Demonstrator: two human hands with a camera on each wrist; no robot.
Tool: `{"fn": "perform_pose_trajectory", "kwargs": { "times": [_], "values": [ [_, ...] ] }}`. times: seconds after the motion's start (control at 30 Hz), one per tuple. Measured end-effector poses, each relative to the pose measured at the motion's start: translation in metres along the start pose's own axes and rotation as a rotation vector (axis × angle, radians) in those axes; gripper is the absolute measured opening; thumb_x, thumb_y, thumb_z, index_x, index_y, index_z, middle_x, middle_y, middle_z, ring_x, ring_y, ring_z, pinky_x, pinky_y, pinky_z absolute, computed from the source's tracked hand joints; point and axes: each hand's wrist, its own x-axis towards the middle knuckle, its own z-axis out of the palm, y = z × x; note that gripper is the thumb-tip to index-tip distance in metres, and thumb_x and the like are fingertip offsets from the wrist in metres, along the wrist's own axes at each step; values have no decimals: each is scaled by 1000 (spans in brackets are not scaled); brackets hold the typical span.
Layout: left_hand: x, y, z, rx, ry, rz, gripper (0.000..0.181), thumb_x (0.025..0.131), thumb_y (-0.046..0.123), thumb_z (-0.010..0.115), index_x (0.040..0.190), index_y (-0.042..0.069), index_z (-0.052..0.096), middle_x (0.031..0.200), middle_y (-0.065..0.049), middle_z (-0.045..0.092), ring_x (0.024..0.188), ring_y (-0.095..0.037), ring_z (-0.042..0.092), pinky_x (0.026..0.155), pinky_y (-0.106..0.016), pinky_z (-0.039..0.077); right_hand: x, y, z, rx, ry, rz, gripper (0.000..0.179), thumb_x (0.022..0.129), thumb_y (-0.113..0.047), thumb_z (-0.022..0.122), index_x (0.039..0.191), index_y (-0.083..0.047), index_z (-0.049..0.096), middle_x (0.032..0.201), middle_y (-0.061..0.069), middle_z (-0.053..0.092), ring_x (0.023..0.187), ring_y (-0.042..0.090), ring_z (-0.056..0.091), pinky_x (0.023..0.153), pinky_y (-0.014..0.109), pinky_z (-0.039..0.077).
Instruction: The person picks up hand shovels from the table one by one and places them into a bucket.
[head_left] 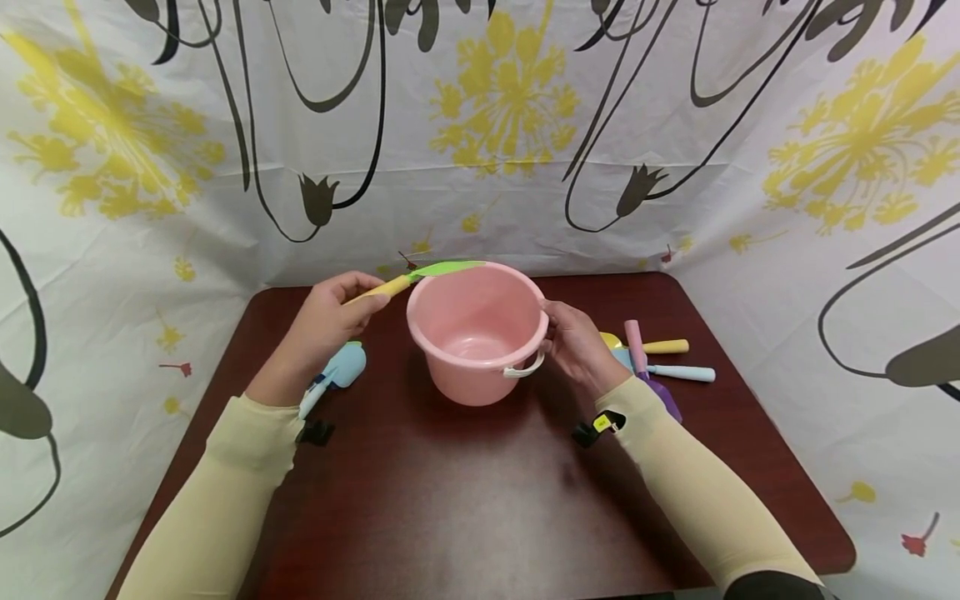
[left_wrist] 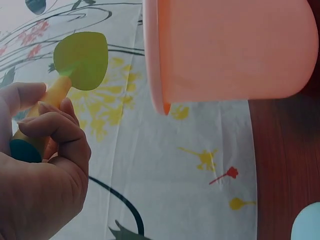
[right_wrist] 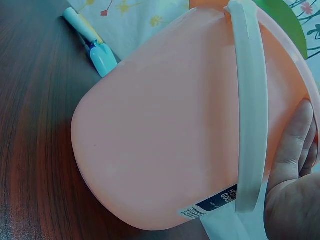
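Note:
My left hand (head_left: 318,321) grips the yellow handle of a small toy shovel (head_left: 447,267). Its green blade points right, over the far left rim of a pink bucket (head_left: 472,379). On the other side, my right hand (head_left: 581,342) holds the bucket by its rim, with the thumb along the outer wall in the right wrist view. The bucket's white handle (right_wrist: 251,110) hangs down beside that hand. Inside, the visible part of the bucket looks bare. Whether its base touches the table is hard to tell.
Left of the bucket, a light blue toy shovel (head_left: 347,364) lies on the dark red table (head_left: 450,500), partly behind my left wrist. Several toy tools, among them a pink-handled one (head_left: 635,343), lie overlapped beside my right forearm. A patterned cloth (head_left: 480,208) hangs around the table.

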Motion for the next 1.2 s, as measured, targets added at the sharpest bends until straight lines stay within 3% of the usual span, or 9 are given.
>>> {"fn": "perform_pose_trajectory", "kwargs": {
  "times": [0.37,0.6,0.83,1.2],
  "values": [
    [28,6,24,86,-74,20,29,106,27,76,125,5,74,95,-12,60,81,-24,52,67,-29,47,0,0,0,8,10,-11,27,116,-20,57,126,2,68,96,7,65,75,16,63,61,23,57],
    [41,9,31,204,-139,19,29,107,29,76,126,7,74,115,-11,70,98,-27,59,78,-33,53,-1,0,2,-3,27,8,25,115,-21,59,125,-1,71,95,6,67,75,15,63,60,23,56],
    [52,14,33,301,-190,35,25,106,30,75,122,10,76,109,-10,70,91,-28,57,75,-38,50,0,1,3,4,2,-17,27,117,-21,55,129,1,66,91,5,68,73,14,63,59,23,54],
    [69,28,45,437,-282,40,23,104,30,78,116,11,76,112,-9,71,100,-26,64,83,-39,57,0,3,1,-4,6,-8,28,118,-22,54,130,-1,67,91,4,66,73,14,63,61,23,55]
  ]
}}
